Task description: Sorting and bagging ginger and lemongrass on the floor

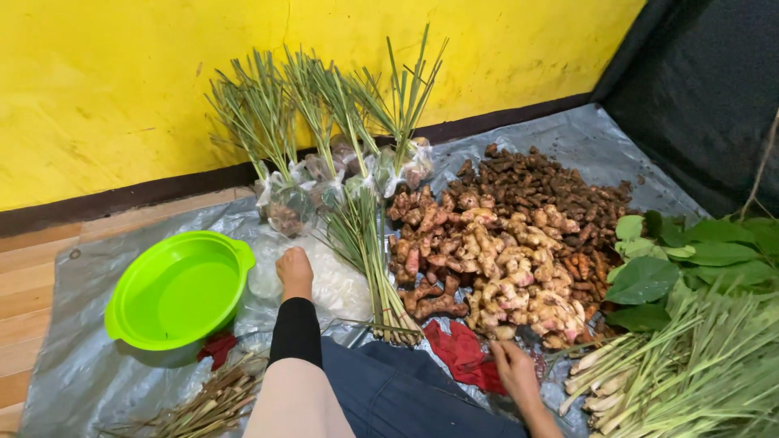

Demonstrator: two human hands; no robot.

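L hand (295,272) rests closed on clear bags (324,280), grip unclear, basin (180,290) at its 9 o'clock. R hand (514,363), fingers curled, touches ginger (495,259) at 12; hold unclear.

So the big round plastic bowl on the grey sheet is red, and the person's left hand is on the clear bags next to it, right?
Not quite. The head view shows the round plastic bowl is bright green, not red. The rest holds: it sits on the grey sheet, and the person's left hand rests on the clear plastic bags beside it.
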